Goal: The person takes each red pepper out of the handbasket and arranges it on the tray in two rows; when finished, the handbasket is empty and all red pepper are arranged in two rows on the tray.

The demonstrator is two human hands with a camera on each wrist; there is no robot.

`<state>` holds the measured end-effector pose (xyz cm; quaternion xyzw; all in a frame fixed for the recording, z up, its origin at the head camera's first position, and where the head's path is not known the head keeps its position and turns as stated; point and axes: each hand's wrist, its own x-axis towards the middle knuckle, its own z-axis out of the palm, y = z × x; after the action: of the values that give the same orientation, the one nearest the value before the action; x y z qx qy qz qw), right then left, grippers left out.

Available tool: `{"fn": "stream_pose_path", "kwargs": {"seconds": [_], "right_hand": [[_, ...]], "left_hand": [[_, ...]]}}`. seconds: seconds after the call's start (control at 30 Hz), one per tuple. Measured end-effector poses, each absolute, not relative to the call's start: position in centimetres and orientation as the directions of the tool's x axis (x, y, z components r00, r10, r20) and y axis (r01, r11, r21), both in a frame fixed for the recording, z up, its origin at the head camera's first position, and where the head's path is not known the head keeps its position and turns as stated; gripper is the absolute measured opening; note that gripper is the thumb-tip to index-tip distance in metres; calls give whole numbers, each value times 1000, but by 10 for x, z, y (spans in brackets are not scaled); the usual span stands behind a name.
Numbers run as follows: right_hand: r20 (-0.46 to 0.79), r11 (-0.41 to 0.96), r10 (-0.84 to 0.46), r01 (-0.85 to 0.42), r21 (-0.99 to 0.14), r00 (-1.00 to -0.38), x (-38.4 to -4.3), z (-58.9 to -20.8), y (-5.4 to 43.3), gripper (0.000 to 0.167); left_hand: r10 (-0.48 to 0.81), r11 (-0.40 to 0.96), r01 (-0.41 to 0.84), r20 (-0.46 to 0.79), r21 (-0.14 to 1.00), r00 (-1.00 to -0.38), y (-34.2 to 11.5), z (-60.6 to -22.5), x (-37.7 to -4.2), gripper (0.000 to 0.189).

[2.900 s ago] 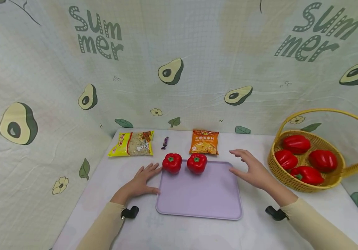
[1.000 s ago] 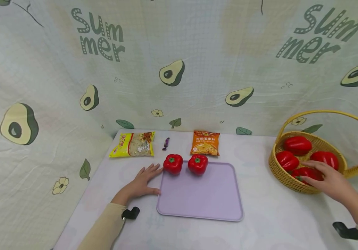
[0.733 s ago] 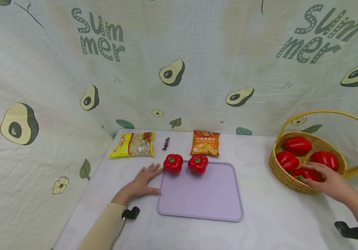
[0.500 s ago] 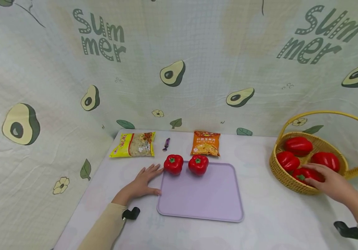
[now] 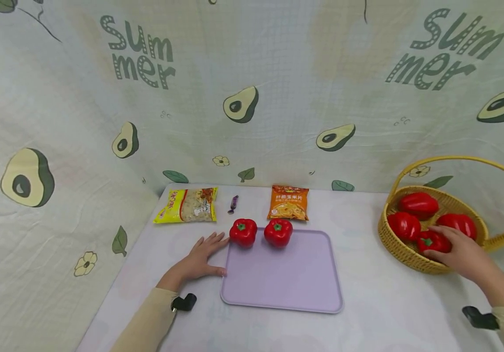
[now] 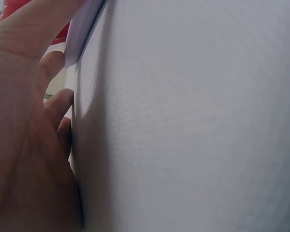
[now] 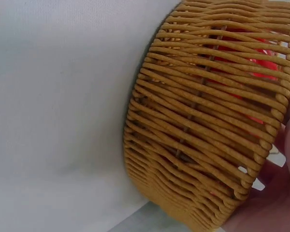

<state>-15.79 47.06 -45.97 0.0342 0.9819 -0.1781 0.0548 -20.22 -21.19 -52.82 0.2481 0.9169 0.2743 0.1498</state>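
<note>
In the head view my right hand (image 5: 466,253) reaches into the yellow wicker basket (image 5: 403,250) and grips a red bell pepper (image 5: 431,241) with a green stem, thumb on the near side and fingers over the far side. Three more red peppers lie around it in the basket. The right wrist view is mostly basket weave (image 7: 208,106), with red behind the gaps. My left hand (image 5: 198,260) rests with fingers spread beside the lilac tray (image 5: 287,278), its thumb at the left edge. Two red bell peppers, one left (image 5: 243,232) and one right (image 5: 278,232), sit at the tray's far edge.
Behind the tray lie a yellow snack bag (image 5: 187,205), a small purple wrapped candy (image 5: 233,204) and an orange snack packet (image 5: 288,203). The basket's tall handle (image 5: 458,158) arches over its right side. A printed cloth hangs behind the table.
My right hand has gone from the tray's right side into the basket and closed round a pepper. That pepper has turned, its stem now facing up more. The left hand has stayed put.
</note>
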Motion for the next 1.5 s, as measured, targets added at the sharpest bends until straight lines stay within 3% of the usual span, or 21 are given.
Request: {"fn": "stream_pose_path", "kwargs": {"seconds": [0.53, 0.87, 1.1, 1.5], "right_hand": [[-126, 925, 69, 110, -363, -990, -164, -462, 465, 93], [-7, 946, 95, 92, -310, -995, -161, -464, 465, 86], [-4, 939, 155, 149, -309, -988, -159, -461, 463, 96], [21, 930, 170, 153, -334, -985, -160, -462, 464, 94]], "left_hand": [[526, 733, 356, -150, 579, -837, -213, -528, -201, 97], [535, 724, 369, -138, 583, -833, -213, -529, -202, 97], [530, 727, 362, -141, 584, -836, -213, -530, -201, 98], [533, 720, 369, -129, 588, -836, -213, -528, -201, 97]]}}
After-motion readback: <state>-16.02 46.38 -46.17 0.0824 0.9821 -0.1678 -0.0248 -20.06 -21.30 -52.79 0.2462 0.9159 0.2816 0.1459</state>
